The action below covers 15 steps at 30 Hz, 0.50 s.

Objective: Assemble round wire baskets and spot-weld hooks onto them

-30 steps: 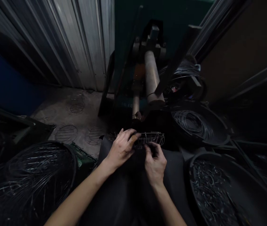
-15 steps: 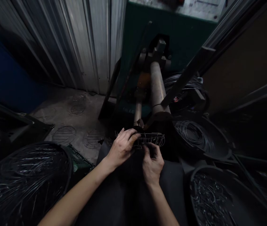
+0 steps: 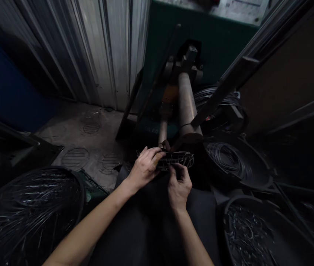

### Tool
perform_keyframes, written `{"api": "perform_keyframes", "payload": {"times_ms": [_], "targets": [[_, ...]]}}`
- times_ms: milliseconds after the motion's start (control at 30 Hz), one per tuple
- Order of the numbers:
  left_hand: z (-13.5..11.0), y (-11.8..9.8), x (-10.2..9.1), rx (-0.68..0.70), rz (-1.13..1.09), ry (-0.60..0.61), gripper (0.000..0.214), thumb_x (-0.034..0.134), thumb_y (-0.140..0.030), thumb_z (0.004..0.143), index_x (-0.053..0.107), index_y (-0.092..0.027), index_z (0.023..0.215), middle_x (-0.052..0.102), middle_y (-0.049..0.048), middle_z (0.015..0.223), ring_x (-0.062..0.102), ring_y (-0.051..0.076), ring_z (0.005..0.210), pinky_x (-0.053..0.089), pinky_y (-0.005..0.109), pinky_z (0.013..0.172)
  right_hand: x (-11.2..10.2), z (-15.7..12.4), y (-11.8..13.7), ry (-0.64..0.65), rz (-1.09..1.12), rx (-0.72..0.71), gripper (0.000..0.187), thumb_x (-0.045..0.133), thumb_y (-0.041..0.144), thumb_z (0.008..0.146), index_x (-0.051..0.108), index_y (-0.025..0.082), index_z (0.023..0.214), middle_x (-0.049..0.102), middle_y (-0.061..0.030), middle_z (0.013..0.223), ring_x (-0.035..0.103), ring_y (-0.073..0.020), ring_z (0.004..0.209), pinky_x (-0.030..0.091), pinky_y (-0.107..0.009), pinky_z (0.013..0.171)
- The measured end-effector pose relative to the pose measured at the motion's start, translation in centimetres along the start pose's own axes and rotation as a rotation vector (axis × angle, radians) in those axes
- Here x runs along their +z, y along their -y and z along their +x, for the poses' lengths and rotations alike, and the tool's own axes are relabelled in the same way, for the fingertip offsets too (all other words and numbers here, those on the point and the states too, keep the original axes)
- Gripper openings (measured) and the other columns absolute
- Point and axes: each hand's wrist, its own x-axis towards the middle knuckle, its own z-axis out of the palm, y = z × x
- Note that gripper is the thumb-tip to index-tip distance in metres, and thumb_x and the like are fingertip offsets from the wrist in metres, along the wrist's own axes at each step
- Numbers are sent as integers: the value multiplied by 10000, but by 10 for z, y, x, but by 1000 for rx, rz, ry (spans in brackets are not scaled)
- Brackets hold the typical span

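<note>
Frame: the wire frame [image 3: 187, 158] lies at the fingertips of both hands, reaching out past the right fingers.
Left hand: left hand [image 3: 146, 165] closed on the frame's left part, thumb along the near side.
Right hand: right hand [image 3: 179, 184] curled, thumb and forefinger drawn together at the frame's near edge; cannot tell whether they pinch its wire, a small piece or nothing.
Rods: lower rod [image 3: 163, 132] ends just beyond the left fingers; thick upper rod [image 3: 187, 99] sits higher, beyond the right ones.
Steadying: the left grip should carry the frame, leaving the right fingertips free for fine placing.
Care: fingertips are best kept out from between the rod ends.
Coil: wire coil [image 3: 224, 157], right of the right fingers.
Bin: bin of wire bits [image 3: 247, 231], nearer the body, right of both hands.
</note>
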Motion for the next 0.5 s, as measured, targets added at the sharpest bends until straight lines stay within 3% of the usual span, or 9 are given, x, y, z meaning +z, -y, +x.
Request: {"api": "perform_keyframes", "payload": {"times_ms": [333,433,500], "targets": [[4,7,1,85,90,-29,452,583,-128,770,443,-203,1194,554,97,1231,540,227,1146,354,483,1056,3,-1,0,10,59,-34,177,573,361,831,615,192,866,662,-4,828,607,-147,778,467,-277,739],[4,6,-1,70,45,8,525,598,-126,765,412,-219,1248,524,90,1282,488,233,1221,305,492,1088,-9,-8,1,63,91,-55,225,585,343,831,627,204,1003,679,-24,967,625,-155,892,478,-289,818],[0,8,-2,52,6,19,581,620,-167,774,372,-247,1294,470,90,1347,398,246,1303,227,528,1116,-29,-15,2,59,57,-50,288,596,340,823,619,220,1084,668,-34,1061,617,-161,969,471,-302,878]]}}
